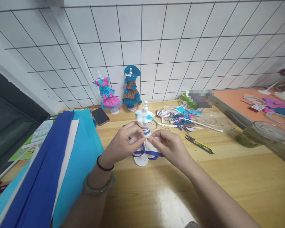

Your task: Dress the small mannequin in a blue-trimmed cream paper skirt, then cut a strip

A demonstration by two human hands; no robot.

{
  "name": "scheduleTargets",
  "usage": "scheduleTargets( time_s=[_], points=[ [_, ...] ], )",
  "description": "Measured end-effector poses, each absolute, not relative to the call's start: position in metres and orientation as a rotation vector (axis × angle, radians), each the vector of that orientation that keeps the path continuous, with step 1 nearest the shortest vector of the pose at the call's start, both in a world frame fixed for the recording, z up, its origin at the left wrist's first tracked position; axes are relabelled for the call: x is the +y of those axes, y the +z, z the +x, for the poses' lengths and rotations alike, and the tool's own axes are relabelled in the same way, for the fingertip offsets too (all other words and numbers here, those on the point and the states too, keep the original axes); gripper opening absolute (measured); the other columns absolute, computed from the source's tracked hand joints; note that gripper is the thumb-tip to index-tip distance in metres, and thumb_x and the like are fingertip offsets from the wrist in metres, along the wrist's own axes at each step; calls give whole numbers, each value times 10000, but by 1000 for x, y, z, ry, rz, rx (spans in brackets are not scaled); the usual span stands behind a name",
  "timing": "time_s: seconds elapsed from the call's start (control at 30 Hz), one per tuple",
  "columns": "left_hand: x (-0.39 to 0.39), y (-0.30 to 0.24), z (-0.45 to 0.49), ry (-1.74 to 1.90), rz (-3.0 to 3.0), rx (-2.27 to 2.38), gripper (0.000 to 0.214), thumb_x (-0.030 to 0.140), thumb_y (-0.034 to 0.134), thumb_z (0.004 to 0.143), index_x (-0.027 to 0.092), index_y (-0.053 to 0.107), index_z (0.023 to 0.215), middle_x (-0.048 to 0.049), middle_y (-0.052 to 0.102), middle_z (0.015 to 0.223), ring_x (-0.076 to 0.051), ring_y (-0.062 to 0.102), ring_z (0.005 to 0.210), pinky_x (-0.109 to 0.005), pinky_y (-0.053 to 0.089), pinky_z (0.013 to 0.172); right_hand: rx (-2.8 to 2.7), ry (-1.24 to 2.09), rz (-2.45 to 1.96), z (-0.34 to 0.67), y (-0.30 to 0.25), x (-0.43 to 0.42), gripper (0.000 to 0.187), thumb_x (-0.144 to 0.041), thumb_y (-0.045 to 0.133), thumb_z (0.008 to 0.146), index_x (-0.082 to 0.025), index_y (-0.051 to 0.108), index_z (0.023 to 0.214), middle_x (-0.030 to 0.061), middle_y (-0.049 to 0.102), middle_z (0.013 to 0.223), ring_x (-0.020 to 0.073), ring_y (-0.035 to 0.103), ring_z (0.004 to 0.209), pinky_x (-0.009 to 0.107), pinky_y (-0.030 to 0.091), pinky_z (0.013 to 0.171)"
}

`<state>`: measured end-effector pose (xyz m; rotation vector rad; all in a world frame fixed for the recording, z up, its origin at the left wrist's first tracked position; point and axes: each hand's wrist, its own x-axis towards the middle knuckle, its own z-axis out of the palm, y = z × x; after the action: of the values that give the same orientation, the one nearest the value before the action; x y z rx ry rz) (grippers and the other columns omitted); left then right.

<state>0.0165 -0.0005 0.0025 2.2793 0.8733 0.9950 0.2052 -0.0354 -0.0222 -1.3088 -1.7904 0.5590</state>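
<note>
A small white mannequin bust (144, 118) stands on a round white base (141, 161) on the wooden table (228, 171). A white paper skirt with a blue ribbon edge (149, 153) hangs at its waist. My left hand (123, 142) pinches the skirt paper on the left side of the waist, fingers closed. My right hand (171, 147) pinches the same paper on the right side, fingers closed. Both hands touch the skirt just below the bust.
Blue, white and teal crepe sheets (54, 171) lie at left. A phone (100, 116), a pink dressed mannequin (108, 94) and a brown-teal one (131, 88) stand by the tiled wall. Paper scraps (180, 119), scissors (199, 144) and a glass jar (263, 134) are at right.
</note>
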Motion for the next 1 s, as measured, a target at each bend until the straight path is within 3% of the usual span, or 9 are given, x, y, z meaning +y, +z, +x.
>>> scheduleTargets(
  time_s=[0.37,0.57,0.67,0.8,1.0],
  points=[
    [1,-2,22,1106,2282,931,228,253,639,794,190,450,684,27,495,691,-117,482,677,-252,392,667,-1844,604,-1337,209,-16,-34,173,-335,581,837,-181,631,777,-14,572,592,94,440,484,210,327,442],
    [1,-4,25,1156,2253,934,251,202,629,783,190,417,649,35,483,670,-112,473,667,-251,377,653,-1884,573,-1321,211,-12,-32,186,-335,570,850,-185,611,748,-12,590,600,114,509,527,228,381,498],
    [1,-4,27,1170,2241,986,266,211,628,778,192,403,638,36,471,652,-116,474,664,-252,378,638,-1918,412,-1270,214,-13,-33,104,-293,579,849,-192,602,836,38,649,767,170,592,718,285,460,648],
    [1,-5,28,1195,2196,1062,279,213,646,757,195,394,639,38,472,639,-122,483,669,-251,388,641,-1893,88,-1108,217,-16,-43,121,-244,589,842,-195,559,948,117,625,1008,237,572,998,392,463,840],
    [2,-8,27,1196,2169,1088,268,233,642,759,195,400,651,31,512,670,-125,501,683,-252,399,654,-2143,-305,-964,211,-21,-59,231,-173,600,800,-213,576,1026,90,636,1030,255,544,1016,436,427,853]
  ],
)
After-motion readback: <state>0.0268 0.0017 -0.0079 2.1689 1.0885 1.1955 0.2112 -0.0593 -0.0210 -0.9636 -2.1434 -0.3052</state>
